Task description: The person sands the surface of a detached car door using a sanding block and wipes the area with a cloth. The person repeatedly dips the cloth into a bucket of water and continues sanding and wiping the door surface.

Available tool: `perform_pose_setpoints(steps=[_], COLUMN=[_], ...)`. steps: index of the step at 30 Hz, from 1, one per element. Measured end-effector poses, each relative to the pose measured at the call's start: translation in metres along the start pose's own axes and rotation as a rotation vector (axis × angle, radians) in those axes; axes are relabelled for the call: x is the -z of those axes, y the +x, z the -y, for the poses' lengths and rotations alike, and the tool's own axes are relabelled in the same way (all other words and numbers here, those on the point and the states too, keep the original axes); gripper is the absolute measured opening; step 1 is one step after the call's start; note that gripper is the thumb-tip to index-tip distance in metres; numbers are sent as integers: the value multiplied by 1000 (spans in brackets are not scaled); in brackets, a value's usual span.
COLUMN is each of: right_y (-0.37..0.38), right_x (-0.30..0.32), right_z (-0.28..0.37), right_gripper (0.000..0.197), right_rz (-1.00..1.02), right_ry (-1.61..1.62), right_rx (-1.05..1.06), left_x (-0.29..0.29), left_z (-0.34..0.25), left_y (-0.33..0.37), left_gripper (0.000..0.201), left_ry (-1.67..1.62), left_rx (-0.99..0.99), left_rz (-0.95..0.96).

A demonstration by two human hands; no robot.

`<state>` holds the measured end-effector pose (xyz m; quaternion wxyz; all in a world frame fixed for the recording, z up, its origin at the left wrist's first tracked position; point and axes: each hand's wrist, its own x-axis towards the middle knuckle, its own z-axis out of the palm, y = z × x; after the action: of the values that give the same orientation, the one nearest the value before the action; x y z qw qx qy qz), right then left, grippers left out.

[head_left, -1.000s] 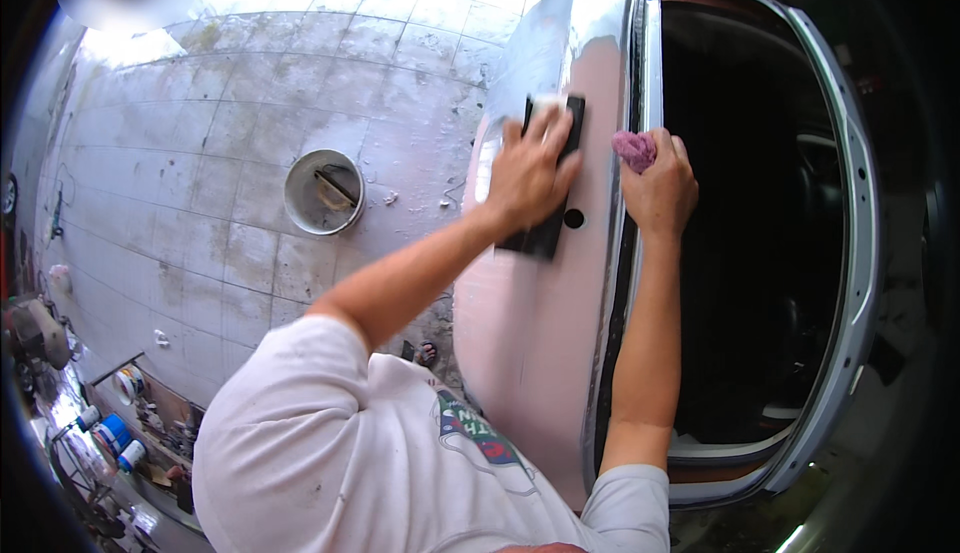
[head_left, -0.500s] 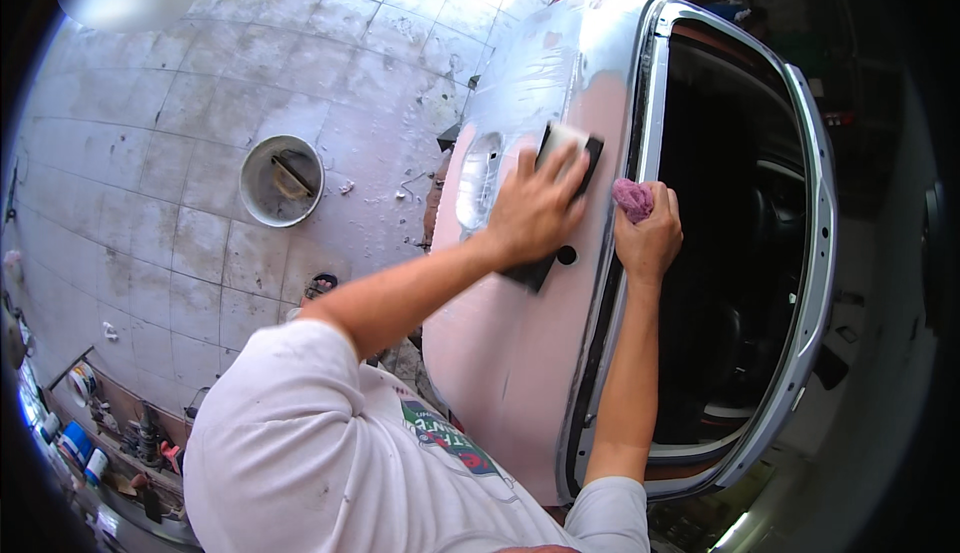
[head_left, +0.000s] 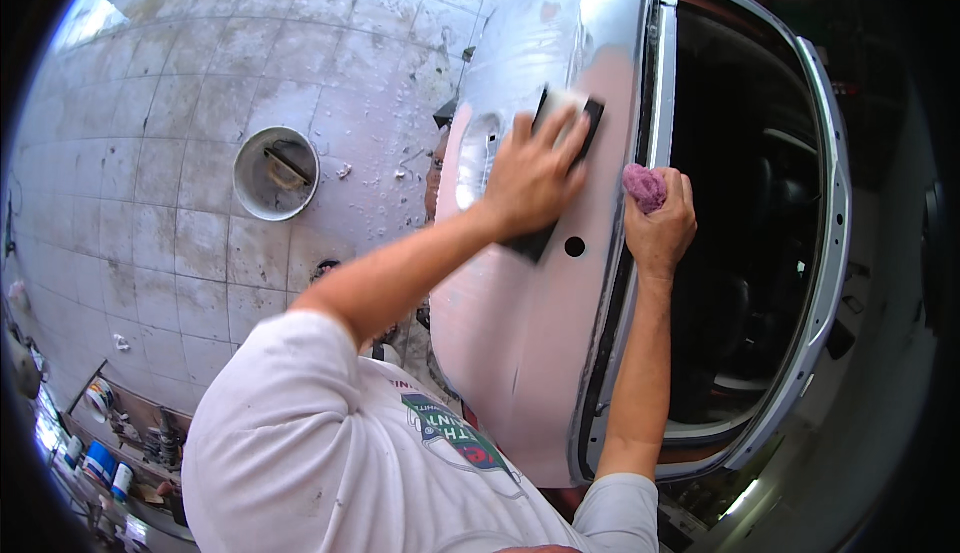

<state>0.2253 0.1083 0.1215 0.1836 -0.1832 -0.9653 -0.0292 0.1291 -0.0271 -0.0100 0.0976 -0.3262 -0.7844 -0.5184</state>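
My left hand (head_left: 535, 178) presses a sanding block (head_left: 592, 128) flat on the car's side panel (head_left: 520, 343). The block has a pale top and a black sheet showing at both ends; my fingers lie over it, smeared a little by motion. Pinkish filler covers most of the panel, giving way to bare grey metal farther off. Farther right, my right hand (head_left: 665, 228) is closed around a crumpled purple cloth (head_left: 645, 188) and rests at the edge of the window frame (head_left: 655, 93). A round black hole (head_left: 575, 246) and a handle recess (head_left: 480, 158) flank the block.
On the grey tiled floor (head_left: 150, 183) to the left stands a round bucket (head_left: 240, 193) with a dark-and-tan tool in it. Tools and cans (head_left: 100, 463) crowd the lower left. The dark car interior (head_left: 740, 203) opens beyond the window frame.
The sanding block has slid away from me along the panel under my left hand. My right hand keeps its hold on the cloth at the frame. The whole view has shifted slightly.
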Motion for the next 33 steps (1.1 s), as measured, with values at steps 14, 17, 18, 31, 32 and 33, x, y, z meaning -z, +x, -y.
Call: perform_pose_setpoints(steps=[14,17,18,31,32,33], right_y=[4,4,8,4,3,4], right_x=[-5,-2,-1,-2,-3,-1], right_z=[0,3,3,3,3,1], right_gripper=[26,27,27,28,27,27], right_rz=[6,4,-2,-5,-5,-6], right_ry=[4,15,13,4,9,8], right_rx=[-1,27,45,28,26,22], left_x=[32,28,13,35,28,19], left_z=[-2,39,58,20,33,47], left_y=[-68,-24,14,-45,-28,-5], left_gripper=[79,72,68,74,74,73], left_ry=[-144,-134,-125,-116,-131,-150], left_rx=[-315,-457,-389,-279,-316,-357], left_rz=[219,171,181,200,186,173])
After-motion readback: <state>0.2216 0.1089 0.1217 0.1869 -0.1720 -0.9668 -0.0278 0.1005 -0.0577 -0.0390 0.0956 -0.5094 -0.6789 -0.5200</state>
